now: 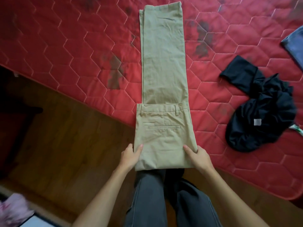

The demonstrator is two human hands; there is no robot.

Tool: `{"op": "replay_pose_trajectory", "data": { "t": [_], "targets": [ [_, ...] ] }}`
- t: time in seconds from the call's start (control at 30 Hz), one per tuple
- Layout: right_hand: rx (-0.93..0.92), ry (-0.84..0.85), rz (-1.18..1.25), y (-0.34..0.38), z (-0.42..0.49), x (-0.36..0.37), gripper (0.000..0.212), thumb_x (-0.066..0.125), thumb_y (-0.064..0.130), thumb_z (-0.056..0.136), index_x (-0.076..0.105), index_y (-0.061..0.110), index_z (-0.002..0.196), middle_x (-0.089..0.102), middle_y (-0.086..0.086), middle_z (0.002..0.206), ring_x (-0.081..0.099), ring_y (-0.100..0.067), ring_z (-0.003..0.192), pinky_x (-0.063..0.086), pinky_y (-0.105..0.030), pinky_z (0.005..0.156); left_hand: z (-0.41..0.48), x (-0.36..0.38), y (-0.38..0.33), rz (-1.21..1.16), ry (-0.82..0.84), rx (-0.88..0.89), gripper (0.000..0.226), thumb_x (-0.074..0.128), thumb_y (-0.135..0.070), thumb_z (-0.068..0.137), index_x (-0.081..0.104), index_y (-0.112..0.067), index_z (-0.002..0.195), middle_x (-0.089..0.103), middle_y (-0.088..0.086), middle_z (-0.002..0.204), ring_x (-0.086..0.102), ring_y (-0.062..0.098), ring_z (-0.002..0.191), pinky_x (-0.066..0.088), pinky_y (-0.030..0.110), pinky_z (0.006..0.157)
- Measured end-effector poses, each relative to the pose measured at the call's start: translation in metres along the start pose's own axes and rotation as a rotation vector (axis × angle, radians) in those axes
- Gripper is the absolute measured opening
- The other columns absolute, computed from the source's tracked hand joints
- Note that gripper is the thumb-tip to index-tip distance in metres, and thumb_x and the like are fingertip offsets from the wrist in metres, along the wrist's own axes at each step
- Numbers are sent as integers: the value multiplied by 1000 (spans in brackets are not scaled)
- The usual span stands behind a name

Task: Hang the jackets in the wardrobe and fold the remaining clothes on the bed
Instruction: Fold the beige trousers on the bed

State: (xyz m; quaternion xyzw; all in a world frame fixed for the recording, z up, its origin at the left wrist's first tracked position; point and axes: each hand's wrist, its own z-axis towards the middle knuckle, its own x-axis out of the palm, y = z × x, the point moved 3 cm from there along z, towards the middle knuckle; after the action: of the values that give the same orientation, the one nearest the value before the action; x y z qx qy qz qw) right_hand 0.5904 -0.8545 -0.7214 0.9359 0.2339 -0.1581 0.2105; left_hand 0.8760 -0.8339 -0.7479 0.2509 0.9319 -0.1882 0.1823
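Observation:
Khaki trousers (164, 66) lie lengthwise on the red quilted mattress (73, 38), legs stacked and pointing away from me. The waist end is folded over toward the legs, back pocket up, and its near fold overhangs the bed edge. My left hand (131, 157) grips the left corner of that fold, thumb on top and fingers underneath. My right hand (197, 157) grips the right corner the same way.
A crumpled black garment (260, 115) lies on the mattress to the right. A blue-grey cloth (295, 45) shows at the right edge. Wooden floor (65, 136) lies left of the bed. My legs in dark grey trousers (164, 202) stand against the bed edge.

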Motion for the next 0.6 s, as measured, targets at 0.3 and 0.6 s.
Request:
{"op": "replay_pose_trajectory", "data": {
  "t": [0.3,0.6],
  "targets": [
    [-117,-12,200,-31,-80,-30,46,64,24,92,50,34,134,61,12,119,57,2,100,46,-22,77,-83,-13,14,-314,-94,171,40,60,-30,98,52,-36,136,59,-12,129,57,9,119,51,22,91],
    [-347,-162,545,94,-47,-77,42,63,55,81,69,30,115,67,1,119,66,-19,107,60,-40,79,-50,-93,-107,-767,-163,329,40,42,-30,105,74,-8,97,77,5,93,71,21,87,58,35,73]
  ]
}}
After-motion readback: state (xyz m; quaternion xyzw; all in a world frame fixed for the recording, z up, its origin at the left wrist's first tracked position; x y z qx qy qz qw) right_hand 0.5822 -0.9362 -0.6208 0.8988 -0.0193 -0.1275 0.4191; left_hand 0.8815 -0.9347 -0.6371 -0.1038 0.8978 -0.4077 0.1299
